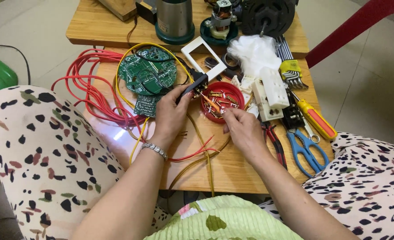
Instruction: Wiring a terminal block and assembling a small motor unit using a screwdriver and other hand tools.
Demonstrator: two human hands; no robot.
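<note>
Head view: the left hand (170,116) grips a black plug (196,84) just above its fingers, the right hand (242,129) pinches small parts at the red bowl (222,101) — 1 nudge could spill it.

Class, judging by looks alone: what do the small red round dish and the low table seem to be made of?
Small red round dish: probably plastic, with a smooth, evenly coloured, slightly shiny rim. Low table: seemingly wood, pale with visible grain lines and a glossy varnish reflecting light.
</note>
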